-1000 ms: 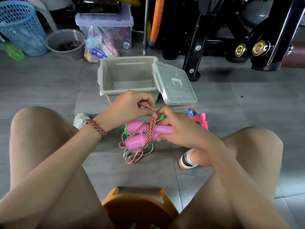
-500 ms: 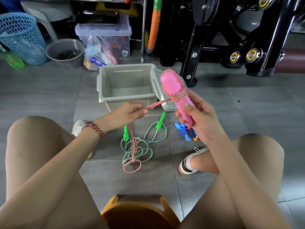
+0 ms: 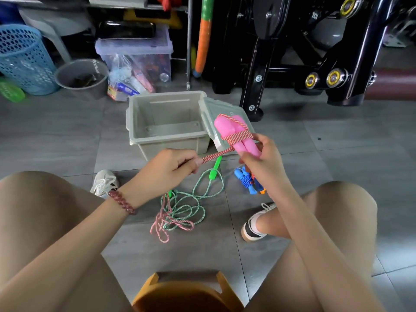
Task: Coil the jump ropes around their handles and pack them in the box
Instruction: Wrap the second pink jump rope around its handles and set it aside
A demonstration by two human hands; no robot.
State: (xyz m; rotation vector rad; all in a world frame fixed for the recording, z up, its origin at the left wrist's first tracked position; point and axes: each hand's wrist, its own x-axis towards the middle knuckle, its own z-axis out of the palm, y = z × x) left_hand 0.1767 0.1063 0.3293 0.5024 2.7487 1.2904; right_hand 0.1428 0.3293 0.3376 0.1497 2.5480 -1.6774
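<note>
Handles (image 3: 234, 134) of pink plastic lie side by side in the right hand (image 3: 263, 158), which grips their near ends and holds them raised, tilted up and away, in front of the box's right edge. On my screen I count several turns of red-and-white rope (image 3: 216, 155) wound round the pair at the middle, with one strand running over their far tips. A taut length leads down and left to the left hand (image 3: 171, 165), whose thumb and curled fingers pinch it.

Below that hand more of this rope lies in loose loops on the tiled floor, tangled with a green rope (image 3: 191, 203). One green handle (image 3: 213, 171) lies just near of the box. A blue rope bundle (image 3: 247, 181), wound up, lies on the floor to its right, beneath the right wrist.

The grey box (image 3: 135, 131) stands open on the floor beyond both hands, its lid (image 3: 211, 106) leaning at its right side behind the pink handles.

I also see a beaded bracelet (image 3: 122, 202) on the left wrist, an orange stool (image 3: 186, 289) at the near edge between the knees, and a blue basket (image 3: 22, 61) and grey bucket (image 3: 82, 77) far left.
</note>
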